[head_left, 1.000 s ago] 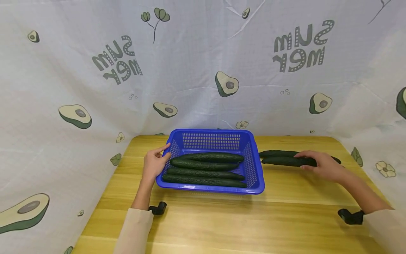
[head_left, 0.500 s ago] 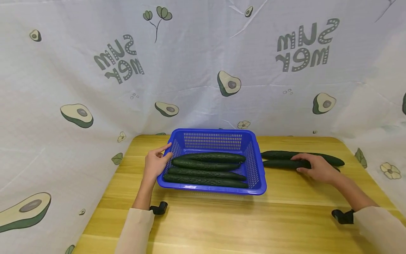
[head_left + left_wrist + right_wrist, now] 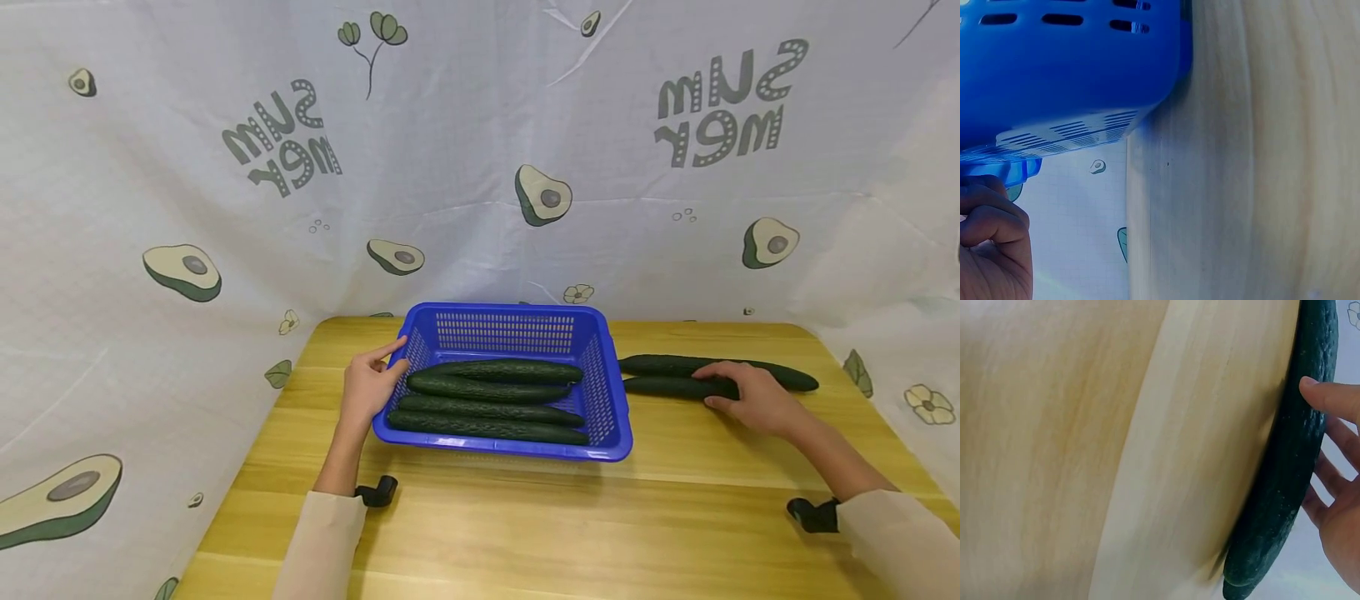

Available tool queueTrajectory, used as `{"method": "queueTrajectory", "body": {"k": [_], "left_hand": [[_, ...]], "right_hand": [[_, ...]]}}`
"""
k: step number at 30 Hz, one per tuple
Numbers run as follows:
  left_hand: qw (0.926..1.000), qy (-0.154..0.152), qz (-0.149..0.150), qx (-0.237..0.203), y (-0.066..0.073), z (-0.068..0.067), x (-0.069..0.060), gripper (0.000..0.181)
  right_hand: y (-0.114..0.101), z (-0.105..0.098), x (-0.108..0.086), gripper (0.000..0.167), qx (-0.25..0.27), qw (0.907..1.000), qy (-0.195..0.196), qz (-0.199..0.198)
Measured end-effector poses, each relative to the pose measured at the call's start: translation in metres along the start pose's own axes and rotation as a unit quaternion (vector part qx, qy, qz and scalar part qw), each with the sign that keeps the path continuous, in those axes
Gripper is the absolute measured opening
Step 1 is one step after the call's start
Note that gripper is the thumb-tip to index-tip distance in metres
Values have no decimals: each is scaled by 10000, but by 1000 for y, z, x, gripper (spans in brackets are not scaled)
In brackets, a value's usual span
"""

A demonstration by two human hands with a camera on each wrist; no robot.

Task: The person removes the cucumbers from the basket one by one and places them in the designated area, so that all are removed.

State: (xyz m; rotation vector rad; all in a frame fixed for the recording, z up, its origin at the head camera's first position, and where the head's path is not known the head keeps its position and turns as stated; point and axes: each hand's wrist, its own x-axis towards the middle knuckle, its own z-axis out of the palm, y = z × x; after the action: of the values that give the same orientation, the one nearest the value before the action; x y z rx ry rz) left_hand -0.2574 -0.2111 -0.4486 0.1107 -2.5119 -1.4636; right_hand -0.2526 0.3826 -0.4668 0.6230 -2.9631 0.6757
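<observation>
A blue plastic basket (image 3: 498, 449) with slotted walls stands mid-table, and several dark green cucumbers (image 3: 491, 392) lie lengthwise inside it. My left hand (image 3: 365, 388) holds its left rim, thumb on the inner side; in the left wrist view, curled fingers (image 3: 997, 219) show at the rim. To the basket's right, my right hand (image 3: 759, 402) grips the nearer of two cucumbers, the front cucumber (image 3: 663, 387). In the right wrist view the thumb presses one side of that cucumber (image 3: 1288, 469) and the fingers lie along the other. The rear cucumber (image 3: 791, 375) lies just behind it.
The wooden table (image 3: 510, 533) extends in front of the basket and to both sides. A pale curtain (image 3: 465, 150) printed with avocados hangs close behind the table and down its sides. Black wrist mounts (image 3: 377, 492) sit on both forearms.
My right hand has drawn slightly toward me with the front cucumber, opening a small gap from the rear one. My left hand stays on the basket rim. The head view has shifted slightly.
</observation>
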Motion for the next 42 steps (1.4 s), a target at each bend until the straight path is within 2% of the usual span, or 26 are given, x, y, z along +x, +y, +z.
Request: {"method": "queueTrajectory", "body": {"k": [12, 18, 29, 35, 42], "left_hand": [[10000, 9, 58, 50, 1, 0, 0, 40], [10000, -34, -1, -51, 1, -1, -1, 41], [10000, -21, 3, -49, 1, 0, 0, 41], [9999, -63, -34, -99, 2, -1, 0, 41], [9999, -46, -69, -78, 2, -1, -1, 40]], "right_hand": [[-7, -3, -7, 36, 97, 9997, 107, 186], [-19, -8, 0, 41, 146, 9992, 218, 299], [-75, -19, 33, 44, 287, 9992, 196, 186], [-108, -24, 49, 44, 318, 9990, 306, -51], [-139, -25, 68, 43, 628, 9971, 261, -333]]}}
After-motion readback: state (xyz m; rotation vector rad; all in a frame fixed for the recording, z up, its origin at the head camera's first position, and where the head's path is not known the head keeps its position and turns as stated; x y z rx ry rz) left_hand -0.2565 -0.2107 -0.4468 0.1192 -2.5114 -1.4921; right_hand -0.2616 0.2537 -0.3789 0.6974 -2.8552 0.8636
